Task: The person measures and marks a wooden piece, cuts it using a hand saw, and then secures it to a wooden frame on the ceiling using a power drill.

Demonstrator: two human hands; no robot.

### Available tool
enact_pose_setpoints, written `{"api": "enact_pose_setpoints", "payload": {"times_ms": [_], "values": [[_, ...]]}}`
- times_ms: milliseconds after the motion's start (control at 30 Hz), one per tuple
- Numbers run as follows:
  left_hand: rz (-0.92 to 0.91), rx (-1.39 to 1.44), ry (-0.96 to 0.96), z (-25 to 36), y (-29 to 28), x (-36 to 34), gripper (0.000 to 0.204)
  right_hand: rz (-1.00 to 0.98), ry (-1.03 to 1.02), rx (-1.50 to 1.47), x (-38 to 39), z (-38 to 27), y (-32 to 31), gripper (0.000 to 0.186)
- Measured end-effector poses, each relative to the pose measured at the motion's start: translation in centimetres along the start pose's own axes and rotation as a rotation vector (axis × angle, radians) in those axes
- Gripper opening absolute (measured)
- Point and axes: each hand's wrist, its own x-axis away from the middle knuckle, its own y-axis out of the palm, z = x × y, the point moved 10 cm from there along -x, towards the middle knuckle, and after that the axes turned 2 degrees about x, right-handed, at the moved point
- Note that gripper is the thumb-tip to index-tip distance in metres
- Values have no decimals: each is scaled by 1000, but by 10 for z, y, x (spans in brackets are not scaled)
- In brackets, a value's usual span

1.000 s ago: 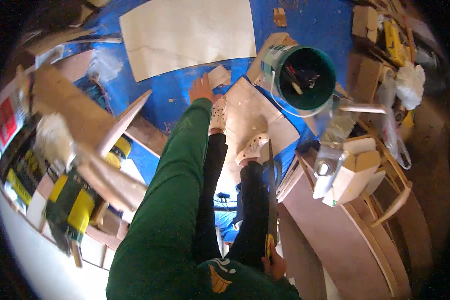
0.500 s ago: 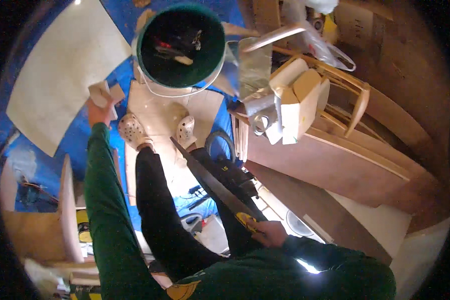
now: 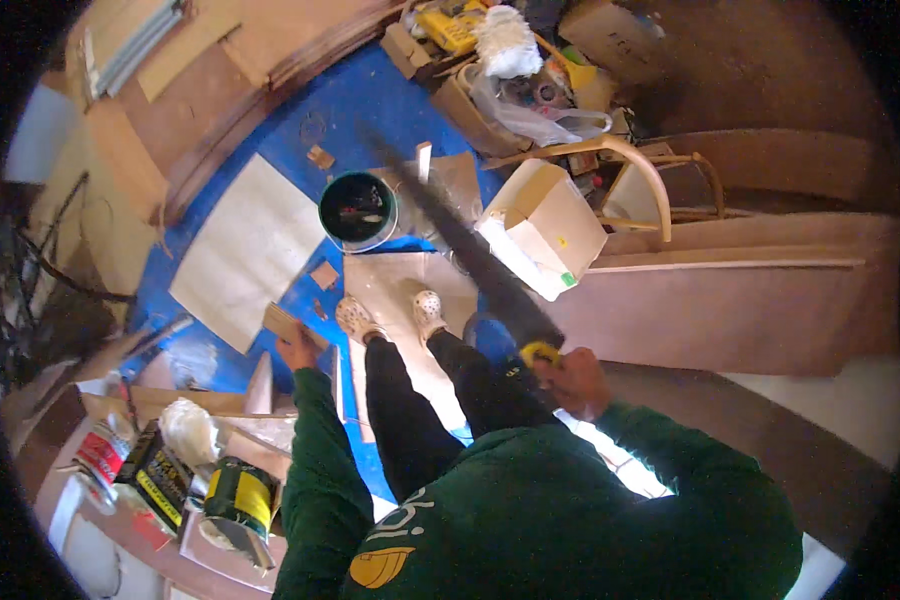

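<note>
We find the right hand (image 3: 575, 383) with its fingers closed on the yellow handle (image 3: 540, 353) of a long, dark-bladed handsaw (image 3: 470, 255), whose blade slants toward the upper left of the view and blurs at its tip. We observe the left hand (image 3: 298, 348) gripping a small, light-brown wooden block (image 3: 283, 322) near the lower corner of a cream rectangular sheet (image 3: 250, 250); we cannot tell whether the block touches the blue floor covering (image 3: 370, 85). We record a round, dark-green bucket (image 3: 358, 236) just right of the sheet.
</note>
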Motion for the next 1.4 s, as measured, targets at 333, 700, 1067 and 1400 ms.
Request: {"api": "enact_pose_setpoints", "payload": {"times_ms": [333,700,1067,1400], "values": [[-275,-464,83,53,-65,164,74,72,262,250,110,201,49,43],[-405,-1016,-88,89,-130,321,98,-7,375,261,-10,365,134,61],[-483,-586,15,74,-83,358,104,139,386,134,-28,362,85,74],[104,-379,-69,4,-167,503,83,-305,-307,35,-104,127,110,49]]}}
